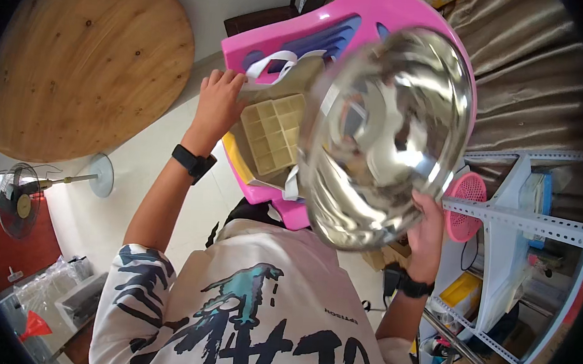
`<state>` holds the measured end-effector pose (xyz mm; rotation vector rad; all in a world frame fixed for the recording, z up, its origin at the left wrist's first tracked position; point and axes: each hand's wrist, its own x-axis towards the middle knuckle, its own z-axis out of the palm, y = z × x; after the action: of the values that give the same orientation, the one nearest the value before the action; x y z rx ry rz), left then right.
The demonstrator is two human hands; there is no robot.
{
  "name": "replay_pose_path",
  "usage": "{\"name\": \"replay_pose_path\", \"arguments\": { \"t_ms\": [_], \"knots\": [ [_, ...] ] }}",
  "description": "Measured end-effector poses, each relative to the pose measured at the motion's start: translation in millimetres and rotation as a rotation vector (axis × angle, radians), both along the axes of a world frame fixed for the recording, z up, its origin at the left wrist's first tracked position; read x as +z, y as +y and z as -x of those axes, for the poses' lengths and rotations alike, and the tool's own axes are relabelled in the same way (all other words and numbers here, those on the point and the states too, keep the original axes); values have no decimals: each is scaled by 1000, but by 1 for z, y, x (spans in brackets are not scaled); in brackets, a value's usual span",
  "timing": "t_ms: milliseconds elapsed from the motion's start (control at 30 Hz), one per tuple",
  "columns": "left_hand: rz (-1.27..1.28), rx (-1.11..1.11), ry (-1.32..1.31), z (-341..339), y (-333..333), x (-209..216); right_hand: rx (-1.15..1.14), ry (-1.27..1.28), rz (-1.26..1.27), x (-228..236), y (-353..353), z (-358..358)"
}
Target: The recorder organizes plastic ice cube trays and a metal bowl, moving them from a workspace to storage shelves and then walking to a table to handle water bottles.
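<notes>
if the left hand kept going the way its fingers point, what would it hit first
The left hand already rests at the edge of the pink plastic tub; its fingers point up and right, so it would most likely press straight into that pink rim, by the white strap. Depth is hard to judge here.

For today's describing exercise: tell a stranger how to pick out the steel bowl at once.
Start at the big pink plastic tub in the upper middle. In front of it, gripped at its lower rim by the right hand, is the steel bowl. It alone is round, mirror-shiny metal; the beige grid tray beside it is dull and square-celled.
</notes>
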<state>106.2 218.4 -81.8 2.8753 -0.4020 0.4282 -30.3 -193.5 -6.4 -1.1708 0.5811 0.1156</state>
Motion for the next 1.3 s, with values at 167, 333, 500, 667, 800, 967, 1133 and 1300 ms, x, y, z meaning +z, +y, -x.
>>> {"name": "replay_pose_path", "arguments": {
  "t_ms": [167,333,500,667,800,967,1133,1300],
  "knots": [
    [733,-157,-54,-32,36,-34,312,1,92,-19,89,-80],
    [1116,53,451,-59,73,-52,541,316,419,-79,115,-87],
    [1078,-88,603,-53,72,-24,422,393,123,-84,109,-79],
    [990,-209,587,-59,89,-32,366,364,77,-116,113,-107],
    [959,-271,695,-61,102,-25,457,503,149,-121,124,-102],
    [939,-279,660,-54,100,-14,556,417,403,-100,133,-87],
    [418,-245,31,-21,81,26,523,477,399,-96,130,-88],
    [176,-415,240,37,72,10,455,425,241,-99,128,-87]
  ]
}}
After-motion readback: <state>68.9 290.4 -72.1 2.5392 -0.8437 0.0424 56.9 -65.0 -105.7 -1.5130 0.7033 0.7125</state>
